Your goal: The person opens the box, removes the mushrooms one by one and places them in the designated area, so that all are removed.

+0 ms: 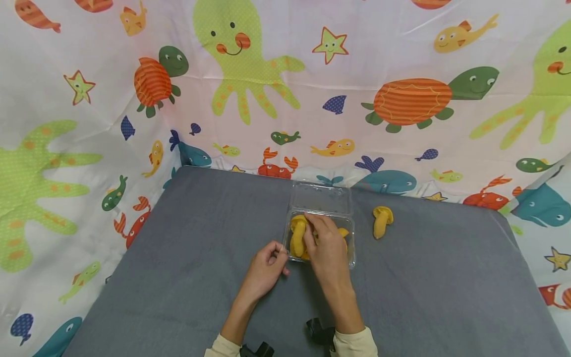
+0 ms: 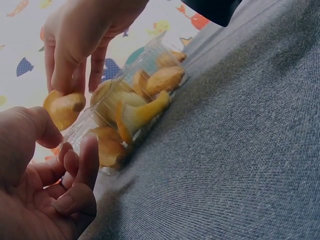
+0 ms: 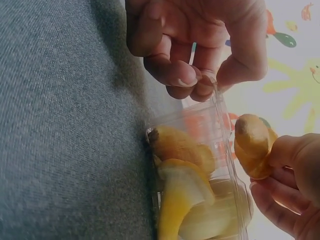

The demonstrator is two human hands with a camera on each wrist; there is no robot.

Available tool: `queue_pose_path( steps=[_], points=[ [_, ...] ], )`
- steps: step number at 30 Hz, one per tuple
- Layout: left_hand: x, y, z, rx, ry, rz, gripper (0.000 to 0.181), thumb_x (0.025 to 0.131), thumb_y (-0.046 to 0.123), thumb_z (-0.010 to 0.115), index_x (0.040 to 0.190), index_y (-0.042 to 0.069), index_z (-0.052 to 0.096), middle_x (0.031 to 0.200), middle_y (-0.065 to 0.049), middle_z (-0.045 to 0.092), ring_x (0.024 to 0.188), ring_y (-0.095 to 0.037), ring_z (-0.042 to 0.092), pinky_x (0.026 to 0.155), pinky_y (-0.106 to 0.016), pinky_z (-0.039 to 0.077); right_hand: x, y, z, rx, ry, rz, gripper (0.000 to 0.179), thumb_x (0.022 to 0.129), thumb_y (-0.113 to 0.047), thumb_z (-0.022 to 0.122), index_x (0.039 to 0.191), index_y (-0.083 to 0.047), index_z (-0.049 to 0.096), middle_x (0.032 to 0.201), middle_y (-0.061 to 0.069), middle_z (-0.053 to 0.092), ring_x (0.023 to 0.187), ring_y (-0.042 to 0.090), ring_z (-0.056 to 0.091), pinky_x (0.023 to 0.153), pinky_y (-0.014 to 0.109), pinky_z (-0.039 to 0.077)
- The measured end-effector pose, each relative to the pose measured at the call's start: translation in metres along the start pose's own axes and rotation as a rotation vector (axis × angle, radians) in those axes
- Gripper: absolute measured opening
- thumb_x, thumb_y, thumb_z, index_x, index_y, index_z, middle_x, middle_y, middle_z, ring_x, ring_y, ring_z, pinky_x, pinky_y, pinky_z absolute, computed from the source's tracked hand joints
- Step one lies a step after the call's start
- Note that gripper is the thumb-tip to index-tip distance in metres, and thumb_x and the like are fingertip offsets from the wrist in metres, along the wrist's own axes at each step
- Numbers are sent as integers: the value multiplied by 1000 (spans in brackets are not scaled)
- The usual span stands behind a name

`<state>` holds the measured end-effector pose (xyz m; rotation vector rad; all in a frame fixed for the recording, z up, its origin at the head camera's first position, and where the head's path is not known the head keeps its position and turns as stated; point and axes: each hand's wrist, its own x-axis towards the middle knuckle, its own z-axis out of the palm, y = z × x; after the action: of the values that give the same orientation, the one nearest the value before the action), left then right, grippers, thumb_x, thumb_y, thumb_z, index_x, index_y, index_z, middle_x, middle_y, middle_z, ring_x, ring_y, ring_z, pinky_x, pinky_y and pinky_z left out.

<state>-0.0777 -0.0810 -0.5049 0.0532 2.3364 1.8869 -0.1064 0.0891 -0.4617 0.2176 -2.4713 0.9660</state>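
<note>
A clear plastic clamshell box stands on the grey cloth, its lid folded back toward the wall. Several yellow mushrooms lie inside it. At the box's left edge, my left hand pinches the rim between thumb and fingers. My right hand reaches over the box from the right. Its thumb and fingertips grip one mushroom, held just above the rim in the right wrist view. Another mushroom lies by itself on the cloth, right of the box.
Grey cloth covers the table. A white sheet printed with sea animals hangs along the back and sides, close behind the open lid. Black wrist mounts sit near both cuffs.
</note>
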Motion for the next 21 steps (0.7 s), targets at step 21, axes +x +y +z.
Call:
queue_pose_path(
  steps=[21],
  points=[
    [0,2,2,-5,11,-13,8,104,16,64,99,12,69,77,-10,68,70,-23,74,70,-26,50,2,10,-17,25,46,31,27,100,-4,70,126,-6,75,117,10,73,90,23,72,73,36,61]
  ],
)
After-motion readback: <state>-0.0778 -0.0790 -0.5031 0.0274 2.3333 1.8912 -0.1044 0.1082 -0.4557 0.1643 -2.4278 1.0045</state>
